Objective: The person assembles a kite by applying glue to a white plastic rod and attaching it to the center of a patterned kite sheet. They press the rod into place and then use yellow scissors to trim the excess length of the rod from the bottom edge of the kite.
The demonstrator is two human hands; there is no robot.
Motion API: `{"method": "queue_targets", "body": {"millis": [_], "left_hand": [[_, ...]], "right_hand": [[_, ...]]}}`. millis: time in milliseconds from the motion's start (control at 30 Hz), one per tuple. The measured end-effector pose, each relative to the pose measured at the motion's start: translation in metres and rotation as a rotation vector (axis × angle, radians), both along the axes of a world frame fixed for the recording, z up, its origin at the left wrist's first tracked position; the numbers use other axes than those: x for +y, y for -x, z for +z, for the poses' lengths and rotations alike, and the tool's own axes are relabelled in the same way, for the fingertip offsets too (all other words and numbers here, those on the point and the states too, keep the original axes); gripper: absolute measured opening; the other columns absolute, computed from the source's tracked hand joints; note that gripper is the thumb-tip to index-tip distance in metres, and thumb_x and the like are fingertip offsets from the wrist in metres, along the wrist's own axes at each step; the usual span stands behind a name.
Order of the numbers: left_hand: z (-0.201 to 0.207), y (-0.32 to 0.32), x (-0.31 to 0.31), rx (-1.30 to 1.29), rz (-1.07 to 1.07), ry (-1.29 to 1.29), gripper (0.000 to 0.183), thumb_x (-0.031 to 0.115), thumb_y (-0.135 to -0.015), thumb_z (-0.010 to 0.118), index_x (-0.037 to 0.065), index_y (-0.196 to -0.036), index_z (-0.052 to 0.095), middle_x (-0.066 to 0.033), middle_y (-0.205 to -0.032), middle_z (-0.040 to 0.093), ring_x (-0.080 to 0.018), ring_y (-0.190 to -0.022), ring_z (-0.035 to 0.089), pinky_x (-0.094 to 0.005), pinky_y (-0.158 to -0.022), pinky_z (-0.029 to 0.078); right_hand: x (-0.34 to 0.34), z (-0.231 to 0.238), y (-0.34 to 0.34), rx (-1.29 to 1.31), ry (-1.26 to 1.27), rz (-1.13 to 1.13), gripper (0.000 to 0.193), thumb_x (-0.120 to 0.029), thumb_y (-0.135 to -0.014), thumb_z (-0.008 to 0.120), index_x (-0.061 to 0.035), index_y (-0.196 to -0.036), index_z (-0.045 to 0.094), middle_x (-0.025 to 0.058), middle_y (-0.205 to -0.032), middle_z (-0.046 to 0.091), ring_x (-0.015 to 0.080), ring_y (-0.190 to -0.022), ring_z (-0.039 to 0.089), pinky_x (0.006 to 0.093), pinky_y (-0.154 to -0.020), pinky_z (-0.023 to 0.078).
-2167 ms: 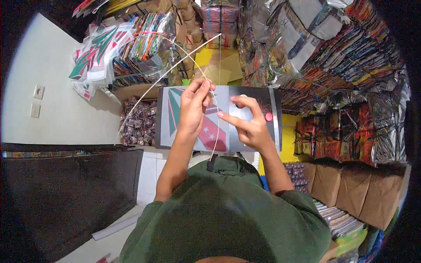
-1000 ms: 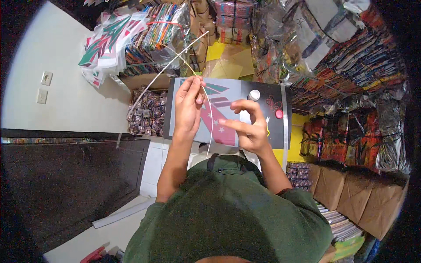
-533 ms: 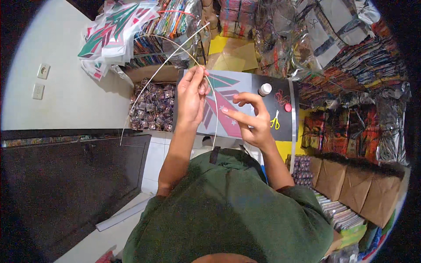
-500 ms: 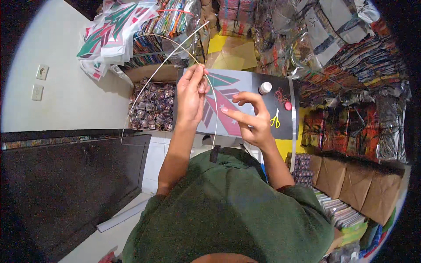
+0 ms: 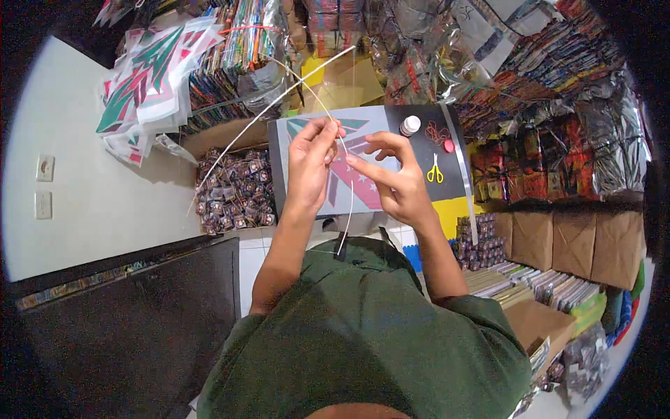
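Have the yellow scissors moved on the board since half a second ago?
No. Judged against the black board, the yellow scissors lie where they did, below and left of the round red piece; the camera's view shifted.

Black-topped table: pale sheet printed with green, red and maroon shapes covers left; white bottle, tangled red string, red disc, yellow-handled scissors lie toward right.
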State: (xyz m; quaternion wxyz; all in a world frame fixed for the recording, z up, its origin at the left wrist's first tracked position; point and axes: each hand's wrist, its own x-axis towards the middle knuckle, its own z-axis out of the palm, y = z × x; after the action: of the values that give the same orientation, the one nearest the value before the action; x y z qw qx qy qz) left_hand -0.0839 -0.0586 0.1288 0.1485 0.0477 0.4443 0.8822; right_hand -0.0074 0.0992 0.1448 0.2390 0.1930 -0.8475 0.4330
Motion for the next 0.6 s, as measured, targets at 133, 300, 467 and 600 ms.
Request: {"method": "queue_targets", "body": {"millis": [133,300,467,600], "left_hand": [[0.001,-0.001,-0.007,-0.009,-0.029,0.019,0.016,0.017,-0.097,0.06,0.002,-0.1,0.064,-0.0023,-0.088,0.064,-0.0013,-0.059,0.038,-0.0176,-0.054,0.031],[-0.002,0.002,-0.018,0.019,-0.024,0.047,0.016,0.017,-0.097,0.06,0.002,-0.101,0.064,-0.0025,-0.088,0.064,-0.0013,-0.059,0.038,-0.0179,-0.054,0.031],[0.0,-0.001,-0.017,0.031,-0.05,0.036,0.016,0.017,-0.097,0.061,0.002,-0.101,0.064,-0.0017,-0.087,0.064,-0.0012,-0.06,0.038,-0.0176,-0.054,0.03],[-0.007,-0.001,-0.013,0.048,-0.052,0.076,0.016,0.018,-0.096,0.062,0.003,-0.101,0.064,-0.001,-0.086,0.064,-0.001,-0.061,0.039,-0.0175,-0.055,0.03]], "right_hand": [[-0.009,-0.003,-0.003,0.03,-0.051,-0.063,0.057,0.012,-0.071,0.06,-0.0211,-0.116,0.073,0.0126,-0.12,0.053,0.0258,-0.105,0.058,0.0357,-0.088,0.051],[-0.019,-0.002,-0.009,0.055,0.068,-0.116,0.056,0.013,-0.07,0.061,-0.0212,-0.113,0.074,0.0126,-0.119,0.054,0.0272,-0.105,0.058,0.0353,-0.087,0.051],[-0.021,0.004,-0.008,0.083,-0.017,-0.127,0.048,0.012,-0.071,0.063,-0.0176,-0.107,0.075,0.0123,-0.114,0.056,0.0259,-0.101,0.06,0.0344,-0.083,0.051],[-0.005,0.0,-0.013,0.113,0.113,-0.289,0.033,0.011,-0.074,0.064,-0.0112,-0.097,0.074,0.0116,-0.109,0.058,0.0246,-0.096,0.061,0.0348,-0.08,0.051]]}}
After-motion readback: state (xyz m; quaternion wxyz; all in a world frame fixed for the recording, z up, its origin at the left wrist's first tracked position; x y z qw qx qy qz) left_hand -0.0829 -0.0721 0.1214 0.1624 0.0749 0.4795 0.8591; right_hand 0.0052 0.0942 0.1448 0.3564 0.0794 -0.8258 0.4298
